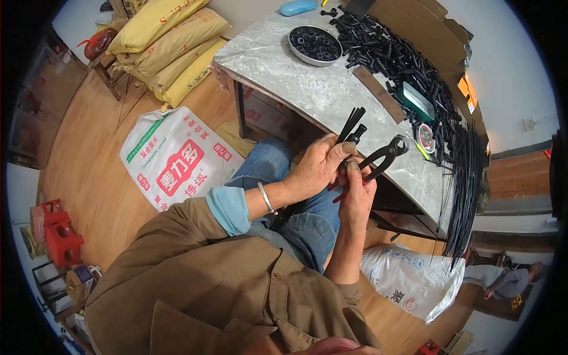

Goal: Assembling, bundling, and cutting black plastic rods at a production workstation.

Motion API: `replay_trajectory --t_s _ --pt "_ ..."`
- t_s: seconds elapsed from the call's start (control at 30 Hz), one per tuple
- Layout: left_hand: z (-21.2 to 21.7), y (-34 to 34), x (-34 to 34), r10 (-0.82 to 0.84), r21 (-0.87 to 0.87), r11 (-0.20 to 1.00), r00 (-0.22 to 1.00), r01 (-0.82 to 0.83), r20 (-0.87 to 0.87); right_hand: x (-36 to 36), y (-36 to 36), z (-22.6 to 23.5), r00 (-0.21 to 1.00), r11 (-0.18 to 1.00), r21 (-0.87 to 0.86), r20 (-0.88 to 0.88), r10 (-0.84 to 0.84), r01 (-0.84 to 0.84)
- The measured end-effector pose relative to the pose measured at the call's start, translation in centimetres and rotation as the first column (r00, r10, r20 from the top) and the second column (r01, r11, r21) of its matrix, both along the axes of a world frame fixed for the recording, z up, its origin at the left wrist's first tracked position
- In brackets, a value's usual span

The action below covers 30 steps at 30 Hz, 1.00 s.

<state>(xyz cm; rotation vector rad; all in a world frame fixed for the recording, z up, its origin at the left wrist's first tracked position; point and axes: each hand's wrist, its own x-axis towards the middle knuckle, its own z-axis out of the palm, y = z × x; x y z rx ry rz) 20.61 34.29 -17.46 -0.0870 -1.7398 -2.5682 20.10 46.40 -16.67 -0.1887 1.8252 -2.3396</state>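
My left hand (318,168) is closed around a bundle of thin black strips (351,122) and a short black tubular part (358,132) with a flanged end, both sticking up past the thumb. Close against it, my right hand (358,192) grips dark pincers (384,158) with red handles. The pincers' jaws point up and to the right, over the table edge. The fingertips of both hands meet, so what lies between them is hidden.
On the grey marbled table (284,83) stand a round dish of black rings (315,45), a heap of black tubular parts (384,44), a brown strip (378,94) and long black rods (464,189). White sacks (183,157) and stacked yellow sacks (171,50) lie around. Another person (512,281) sits at far right.
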Motion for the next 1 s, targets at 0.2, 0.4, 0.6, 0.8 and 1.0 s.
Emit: replay_trajectory --t_s 0.2,0.4,0.6,0.8,1.0 --pt "-0.2 0.0 -0.1 0.016 -0.021 1.000 1.000 -0.016 -0.005 0.3 -0.3 0.1 1.000 0.999 -0.042 -0.010 -0.001 0.000" --pt "0.1 0.0 0.1 0.028 -0.032 0.999 0.999 -0.029 -0.015 0.3 -0.3 0.0 1.000 0.999 -0.038 -0.022 -0.016 0.015" --pt "-0.3 0.3 0.0 0.046 -0.052 0.998 0.998 -0.047 -0.035 0.9 -0.9 0.2 0.995 0.996 0.010 -0.053 -0.089 0.090" --pt "0.3 0.2 0.4 0.031 -0.081 0.996 0.998 -0.035 -0.048 1.0 -1.2 1.1 0.944 0.950 0.188 -0.266 -0.194 0.249" --pt "-0.1 -1.8 -0.4 -0.095 0.079 0.993 0.990 0.088 0.100 0.7 0.6 3.1 1.000 0.965 0.264 -0.025 0.012 -0.005"
